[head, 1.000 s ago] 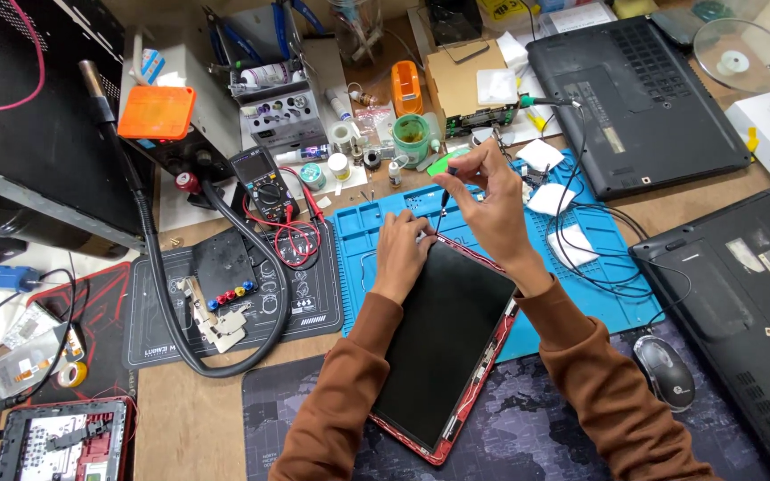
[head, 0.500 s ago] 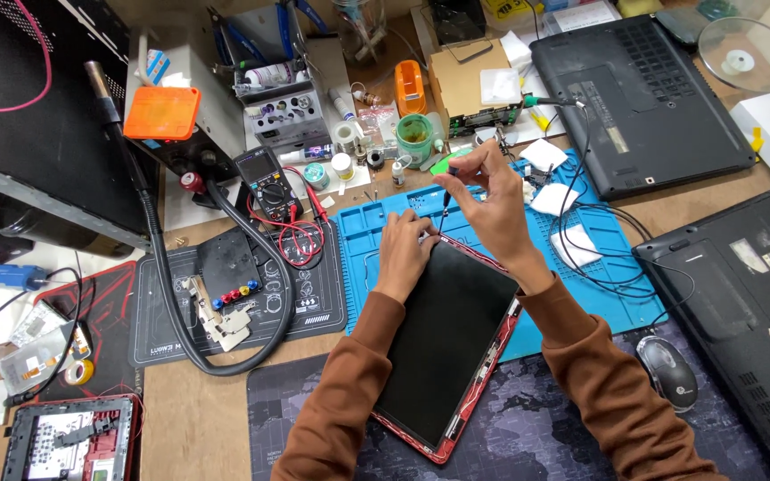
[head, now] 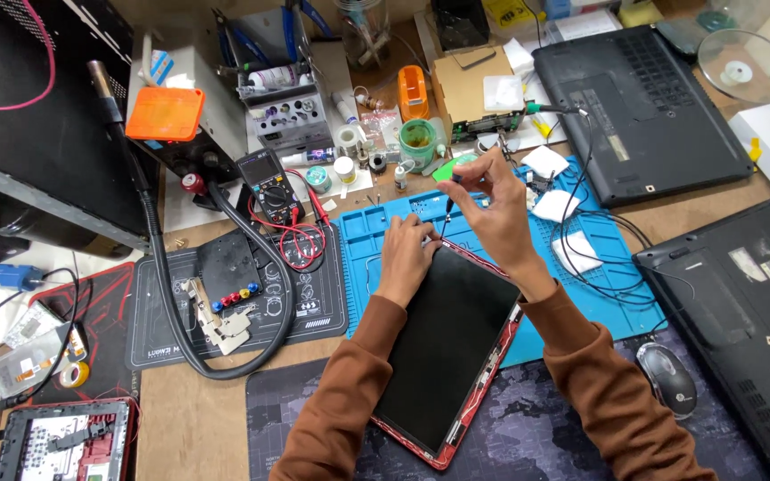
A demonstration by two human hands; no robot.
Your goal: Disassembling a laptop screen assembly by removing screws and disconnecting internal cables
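Note:
A dark laptop screen panel with a red frame (head: 443,352) lies tilted across the blue work mat (head: 367,236) and the dark desk mat. My left hand (head: 405,258) presses on the panel's top left corner. My right hand (head: 492,205) is raised just above the panel's top edge, with its fingers pinched on a thin dark tool (head: 450,200) that points down toward that edge. Both forearms wear brown sleeves.
A multimeter (head: 265,183) with red leads and a small black mat (head: 225,303) lie left. Open laptop bases sit top right (head: 639,107) and far right (head: 741,321), a mouse (head: 667,379) near my right elbow. White pads (head: 572,249), cables, tools and jars crowd the back.
The view has drifted slightly. My right hand has dropped a little toward the panel's top edge with the tool; my left hand stays on the corner.

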